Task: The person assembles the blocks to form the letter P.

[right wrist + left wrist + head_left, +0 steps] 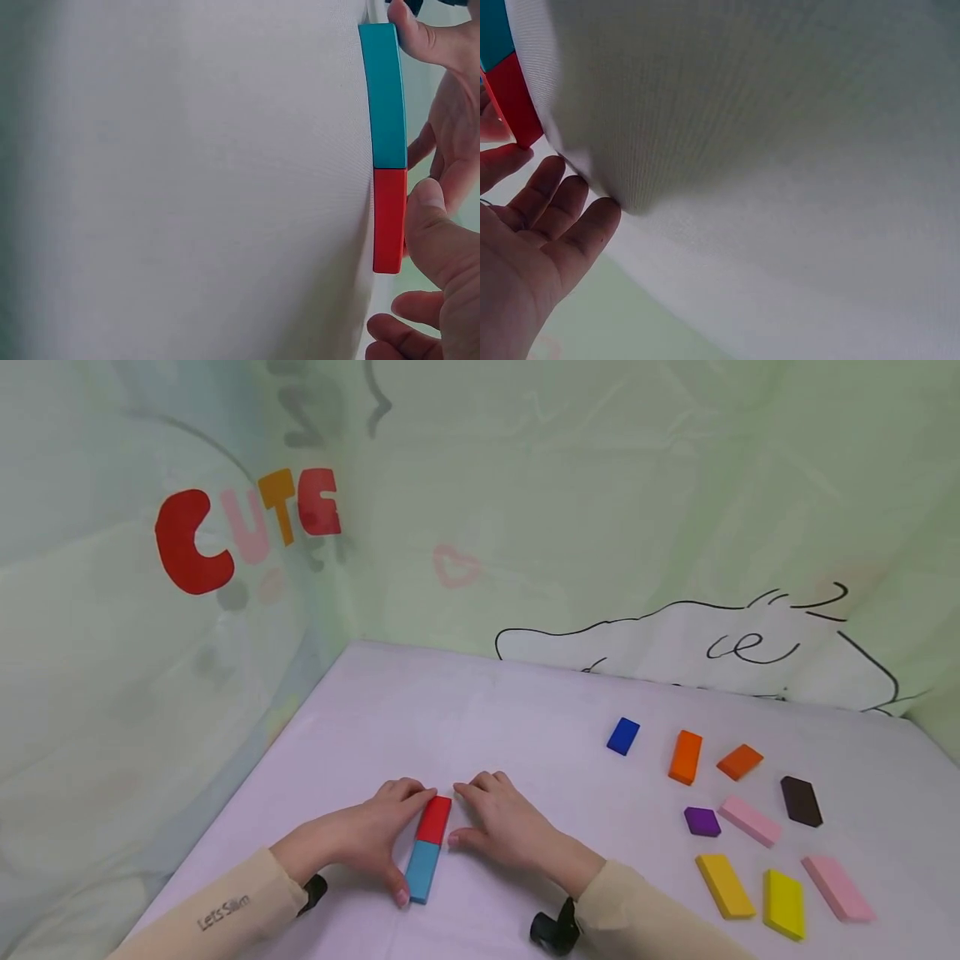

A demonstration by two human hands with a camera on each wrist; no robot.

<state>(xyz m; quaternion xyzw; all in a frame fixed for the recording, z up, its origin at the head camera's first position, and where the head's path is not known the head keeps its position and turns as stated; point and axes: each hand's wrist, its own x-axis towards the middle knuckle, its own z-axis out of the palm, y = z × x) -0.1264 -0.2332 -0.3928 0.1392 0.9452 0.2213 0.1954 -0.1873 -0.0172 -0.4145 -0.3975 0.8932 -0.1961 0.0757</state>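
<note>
A red block [434,820] and a light blue block [423,872] lie end to end in one line on the cloth-covered table. My left hand [375,835] spans the pair from the left side. Its thumb touches the near left corner of the light blue block, and its index fingertip is at the far end of the red block [514,99]. To the right of the pair is my right hand [510,827], with fingers loosely bent and holding nothing. In the right wrist view its thumb is close beside the red block [388,221]; whether they touch I cannot tell.
Several loose blocks lie on the right of the table, among them a dark blue block [623,737], an orange block [686,757], a purple block [702,822], a black block [802,801] and a yellow block [784,904]. Printed cloth walls [600,510] stand behind and at left.
</note>
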